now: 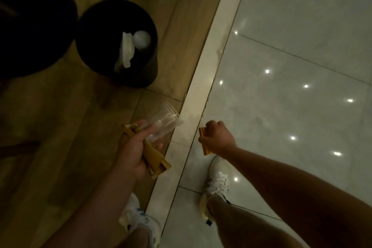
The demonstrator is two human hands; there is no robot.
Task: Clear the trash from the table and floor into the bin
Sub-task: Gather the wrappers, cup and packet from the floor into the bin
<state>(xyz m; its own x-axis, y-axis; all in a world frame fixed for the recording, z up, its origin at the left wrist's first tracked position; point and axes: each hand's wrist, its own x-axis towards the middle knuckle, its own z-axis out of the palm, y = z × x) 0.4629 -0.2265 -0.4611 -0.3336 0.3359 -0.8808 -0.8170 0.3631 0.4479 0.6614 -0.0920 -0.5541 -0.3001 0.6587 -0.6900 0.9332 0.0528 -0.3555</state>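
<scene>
Head camera: my left hand (135, 150) grips a clear cup (164, 122) and brown paper (156, 160); my right hand (217, 137) grips a gold wrapper (202, 132). I see the black bin (141, 75) holds a white cup (142, 38) and white paper (127, 51).

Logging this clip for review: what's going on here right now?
A person stands near a black bin, carrying trash in both hands. The left hand grips a clear plastic cup together with folded brown paper. The right hand holds a small gold wrapper. The bin, ahead on the wooden floor, already holds white paper and a round white item. Nothing in the hands has gone in yet.
</scene>
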